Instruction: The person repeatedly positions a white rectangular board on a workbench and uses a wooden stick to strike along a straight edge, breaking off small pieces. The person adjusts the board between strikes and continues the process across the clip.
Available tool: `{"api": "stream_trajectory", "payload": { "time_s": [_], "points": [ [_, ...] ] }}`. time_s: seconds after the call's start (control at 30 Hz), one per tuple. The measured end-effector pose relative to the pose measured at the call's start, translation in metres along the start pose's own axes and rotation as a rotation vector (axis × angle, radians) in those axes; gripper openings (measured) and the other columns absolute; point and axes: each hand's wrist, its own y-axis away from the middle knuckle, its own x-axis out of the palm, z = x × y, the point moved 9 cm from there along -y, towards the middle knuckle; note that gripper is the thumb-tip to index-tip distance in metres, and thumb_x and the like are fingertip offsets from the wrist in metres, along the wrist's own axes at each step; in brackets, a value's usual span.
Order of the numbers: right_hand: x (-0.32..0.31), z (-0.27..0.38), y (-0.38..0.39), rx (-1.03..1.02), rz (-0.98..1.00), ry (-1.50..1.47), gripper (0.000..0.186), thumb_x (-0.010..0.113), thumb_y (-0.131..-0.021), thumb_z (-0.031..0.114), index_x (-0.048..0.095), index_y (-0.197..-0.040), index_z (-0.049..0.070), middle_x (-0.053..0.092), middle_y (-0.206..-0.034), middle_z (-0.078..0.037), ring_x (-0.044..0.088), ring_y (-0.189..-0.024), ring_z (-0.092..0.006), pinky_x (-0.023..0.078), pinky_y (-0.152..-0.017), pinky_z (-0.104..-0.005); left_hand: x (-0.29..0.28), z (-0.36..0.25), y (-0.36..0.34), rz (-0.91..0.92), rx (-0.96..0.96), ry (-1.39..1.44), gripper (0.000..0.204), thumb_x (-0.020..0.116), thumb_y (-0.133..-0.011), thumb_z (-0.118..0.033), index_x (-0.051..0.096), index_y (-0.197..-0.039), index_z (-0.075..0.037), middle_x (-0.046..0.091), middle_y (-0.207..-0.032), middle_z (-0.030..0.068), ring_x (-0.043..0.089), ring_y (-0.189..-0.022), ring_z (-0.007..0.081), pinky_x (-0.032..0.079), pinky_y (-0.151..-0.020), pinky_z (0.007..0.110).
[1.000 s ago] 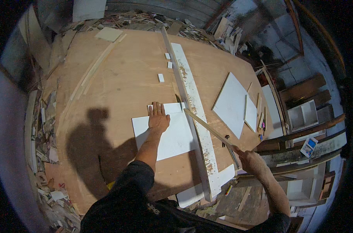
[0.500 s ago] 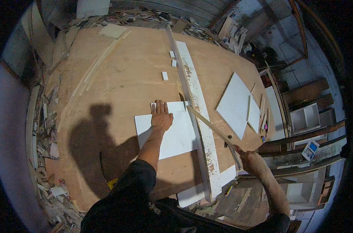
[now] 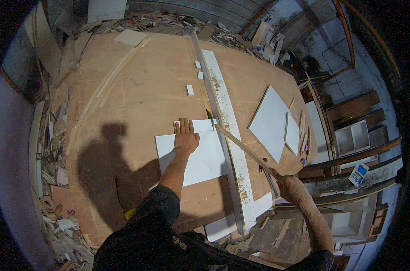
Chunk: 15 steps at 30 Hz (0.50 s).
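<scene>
A white board (image 3: 200, 158) lies on the wooden tabletop, its right edge along a long straight rail (image 3: 232, 156). My left hand (image 3: 186, 137) rests flat on its upper part, fingers stretched forward and side by side. A narrow cut line runs in from near the board's far right corner, beside a dark slot (image 3: 209, 114) in the tabletop. My right hand (image 3: 290, 187) is closed around the near end of a thin wooden stick (image 3: 245, 148). The stick slants across the rail, and its far tip meets the board's right edge near that corner.
Small white offcuts (image 3: 190, 90) lie beyond the board, left of the rail. A white panel (image 3: 269, 122) rests on the right, and long wooden strips (image 3: 117, 79) on the left. Scrap wood (image 3: 56, 217) is heaped around the tabletop (image 3: 146, 58). White cabinets (image 3: 351, 136) stand at right.
</scene>
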Motion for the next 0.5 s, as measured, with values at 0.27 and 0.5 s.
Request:
{"api": "stream_trajectory", "payload": {
  "time_s": [0.27,0.5],
  "points": [
    [0.0,-0.002,-0.003,-0.016,0.005,-0.027,0.066,0.06,-0.097,0.007,0.041,-0.159,0.015,0.067,-0.074,-0.022,0.071,-0.069,-0.039,0.056,-0.063,-0.0513,-0.001,0.001,-0.002,-0.017,-0.001,0.016,0.078,0.044,-0.104,-0.047,0.028,-0.162,0.003,0.022,-0.17,0.0255,0.011,-0.16,0.0408,0.006,-0.129,0.058],
    [0.018,-0.012,0.004,0.063,-0.001,-0.108,0.041,0.058,-0.096,0.011,0.056,-0.136,0.004,0.068,-0.083,-0.027,0.07,-0.079,-0.0447,0.056,-0.069,-0.0545,-0.003,0.001,0.0,-0.009,-0.019,0.001,0.077,0.043,-0.104,-0.047,0.029,-0.162,0.002,0.021,-0.171,0.0235,0.01,-0.16,0.0391,0.006,-0.129,0.058]
  ]
}}
